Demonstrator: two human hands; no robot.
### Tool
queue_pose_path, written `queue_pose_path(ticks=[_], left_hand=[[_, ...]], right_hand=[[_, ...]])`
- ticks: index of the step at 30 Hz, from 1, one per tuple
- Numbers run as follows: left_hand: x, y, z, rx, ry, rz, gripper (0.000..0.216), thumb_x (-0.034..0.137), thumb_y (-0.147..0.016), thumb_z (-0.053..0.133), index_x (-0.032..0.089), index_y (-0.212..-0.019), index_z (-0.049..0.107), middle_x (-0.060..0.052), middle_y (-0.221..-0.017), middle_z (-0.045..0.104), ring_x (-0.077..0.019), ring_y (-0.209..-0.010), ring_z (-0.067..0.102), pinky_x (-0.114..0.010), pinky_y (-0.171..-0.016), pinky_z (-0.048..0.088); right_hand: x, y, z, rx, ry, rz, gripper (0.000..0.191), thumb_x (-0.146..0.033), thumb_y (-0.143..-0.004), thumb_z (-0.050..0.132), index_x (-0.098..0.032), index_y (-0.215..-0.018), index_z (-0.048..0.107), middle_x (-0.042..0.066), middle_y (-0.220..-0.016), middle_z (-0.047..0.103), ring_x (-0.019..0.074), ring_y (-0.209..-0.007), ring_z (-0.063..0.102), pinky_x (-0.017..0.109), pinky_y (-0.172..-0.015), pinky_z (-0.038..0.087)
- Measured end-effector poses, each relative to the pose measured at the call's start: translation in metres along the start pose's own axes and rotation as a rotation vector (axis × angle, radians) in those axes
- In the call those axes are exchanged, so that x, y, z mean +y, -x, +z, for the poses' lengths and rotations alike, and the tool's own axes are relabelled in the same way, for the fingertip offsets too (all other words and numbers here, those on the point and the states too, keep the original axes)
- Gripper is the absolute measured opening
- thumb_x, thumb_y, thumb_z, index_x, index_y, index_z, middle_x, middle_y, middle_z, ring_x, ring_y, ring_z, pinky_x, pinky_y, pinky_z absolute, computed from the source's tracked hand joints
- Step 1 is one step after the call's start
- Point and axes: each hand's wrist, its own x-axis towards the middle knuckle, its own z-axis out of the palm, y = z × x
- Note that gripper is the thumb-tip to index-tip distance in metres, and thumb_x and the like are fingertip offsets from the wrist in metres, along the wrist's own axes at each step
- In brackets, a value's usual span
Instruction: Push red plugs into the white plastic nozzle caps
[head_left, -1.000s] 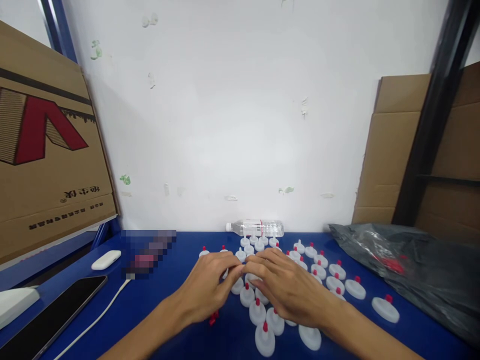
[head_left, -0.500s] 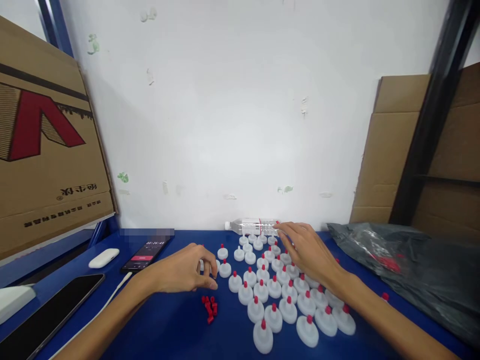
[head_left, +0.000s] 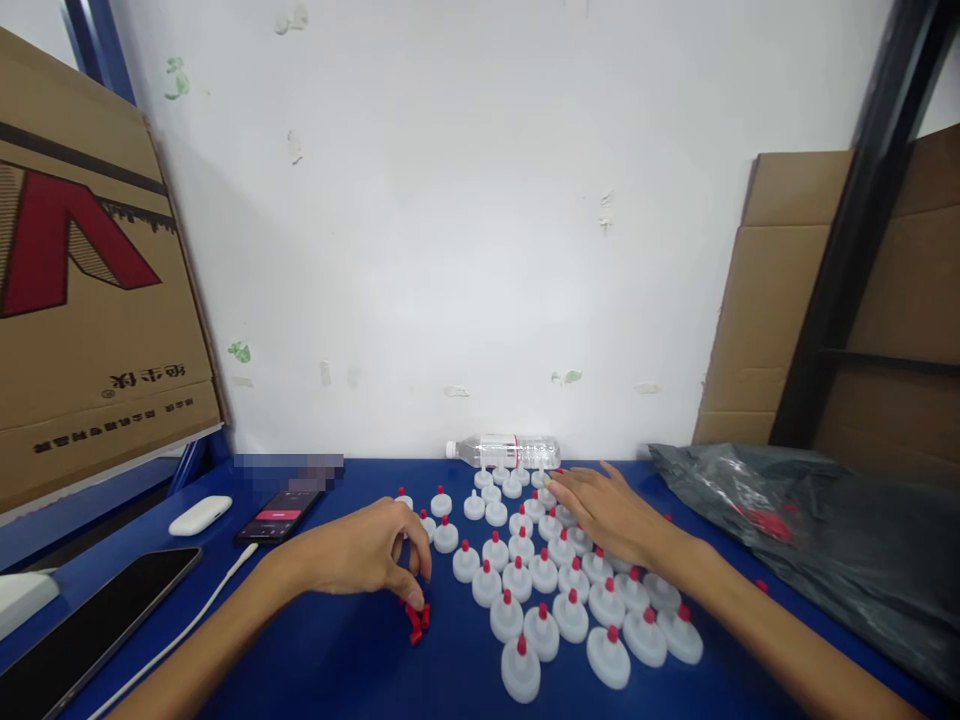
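Several white bottle caps with red tips stand in rows on the blue table. My left hand is curled, its fingertips pinching down on a small heap of loose red tips. My right hand lies flat with fingers stretched out over the far right caps, touching them. A clear water bottle lies on its side behind the caps against the wall.
A phone with a lit screen, a white earbud case, a dark tablet and a white cable sit at the left. A cardboard box leans at the left, a black plastic bag lies at the right.
My hands have parted from the middle of the caps. The left went down to the red tips; the right reached to the far caps, then lowered flat onto them. The caps now stand closer together.
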Motion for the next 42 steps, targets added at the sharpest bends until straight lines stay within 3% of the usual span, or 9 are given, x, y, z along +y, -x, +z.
queue_pose_path(ticks=[9, 15, 20, 24, 28, 32, 36, 39, 42], left_hand=[[0.000, -0.002, 0.007, -0.010, -0.002, 0.078, 0.007, 0.030, -0.077, 0.077, 0.027, -0.081, 0.083, -0.001, -0.074, 0.073, -0.0154, -0.066, 0.056, -0.023, -0.053, 0.035], [0.004, -0.003, 0.008, 0.008, -0.041, 0.086, 0.007, 0.026, -0.080, 0.074, 0.025, -0.081, 0.081, 0.000, -0.079, 0.073, -0.0144, -0.069, 0.057, -0.022, -0.057, 0.038], [0.016, 0.000, 0.007, 0.189, -0.148, 0.052, 0.014, 0.030, -0.087, 0.063, 0.022, -0.087, 0.074, -0.002, -0.081, 0.071, -0.0181, -0.077, 0.062, -0.024, -0.062, 0.039], [0.022, 0.001, 0.011, 0.304, -0.217, 0.044, 0.014, 0.026, -0.089, 0.055, 0.022, -0.088, 0.068, 0.000, -0.073, 0.069, -0.0190, -0.075, 0.064, -0.025, -0.061, 0.037], [0.019, -0.005, 0.015, 0.377, -0.198, 0.087, 0.013, 0.031, -0.093, 0.057, 0.022, -0.090, 0.065, 0.002, -0.074, 0.069, -0.0155, -0.066, 0.060, -0.024, -0.061, 0.037], [0.007, -0.013, 0.020, 0.451, -0.146, 0.207, 0.015, 0.034, -0.097, 0.060, 0.021, -0.096, 0.068, 0.001, -0.088, 0.071, -0.0121, -0.064, 0.057, -0.023, -0.064, 0.039], [-0.003, -0.019, 0.024, 0.583, -0.160, 0.303, 0.019, 0.034, -0.099, 0.059, 0.021, -0.101, 0.072, -0.001, -0.089, 0.071, -0.0112, -0.064, 0.056, -0.023, -0.066, 0.041], [-0.004, -0.020, 0.026, 0.676, -0.142, 0.354, 0.020, 0.032, -0.100, 0.057, 0.020, -0.104, 0.073, -0.003, -0.092, 0.072, -0.0126, -0.070, 0.061, -0.024, -0.066, 0.044], [-0.001, -0.020, 0.029, 0.744, -0.097, 0.394, 0.020, 0.028, -0.100, 0.057, 0.021, -0.108, 0.073, -0.006, -0.099, 0.074, -0.0157, -0.081, 0.067, -0.024, -0.067, 0.048]], right_hand=[[0.002, -0.002, -0.003, -0.016, -0.014, 0.001, 0.056, -0.053, -0.106, 0.022, -0.021, -0.135, 0.058, 0.011, -0.132, 0.067, 0.0318, -0.125, 0.059, 0.067, -0.112, 0.026], [-0.002, -0.003, -0.006, 0.046, 0.000, 0.004, 0.053, -0.047, -0.107, 0.019, -0.024, -0.124, 0.063, 0.009, -0.124, 0.070, 0.0277, -0.119, 0.063, 0.063, -0.113, 0.024], [-0.002, -0.006, -0.010, 0.040, -0.003, -0.025, 0.053, -0.047, -0.107, 0.018, -0.023, -0.115, 0.065, 0.008, -0.116, 0.072, 0.0269, -0.114, 0.064, 0.060, -0.110, 0.029], [0.005, -0.024, -0.018, -0.024, 0.008, -0.068, 0.062, -0.050, -0.107, 0.014, -0.022, -0.095, 0.067, 0.006, -0.094, 0.073, 0.0241, -0.095, 0.067, 0.046, -0.097, 0.044], [0.008, -0.047, -0.016, -0.085, 0.054, -0.061, 0.072, -0.055, -0.105, 0.010, -0.021, -0.074, 0.065, 0.008, -0.075, 0.069, 0.0232, -0.074, 0.067, 0.037, -0.076, 0.050], [0.004, -0.058, -0.005, -0.121, 0.102, -0.074, 0.075, -0.057, -0.104, 0.011, -0.021, -0.065, 0.064, 0.009, -0.069, 0.067, 0.0242, -0.068, 0.067, 0.037, -0.071, 0.049], [0.001, -0.056, -0.010, -0.094, 0.115, -0.108, 0.071, -0.055, -0.105, 0.016, -0.020, -0.070, 0.068, 0.009, -0.069, 0.069, 0.0261, -0.070, 0.068, 0.037, -0.071, 0.049], [-0.001, -0.050, -0.025, -0.018, 0.106, -0.133, 0.054, -0.056, -0.103, 0.032, -0.020, -0.096, 0.072, 0.010, -0.090, 0.075, 0.0286, -0.085, 0.070, 0.038, -0.076, 0.050], [-0.011, -0.043, -0.038, 0.065, 0.089, -0.157, 0.041, -0.049, -0.102, 0.043, -0.019, -0.121, 0.064, 0.012, -0.113, 0.071, 0.0287, -0.098, 0.069, 0.040, -0.082, 0.051]])
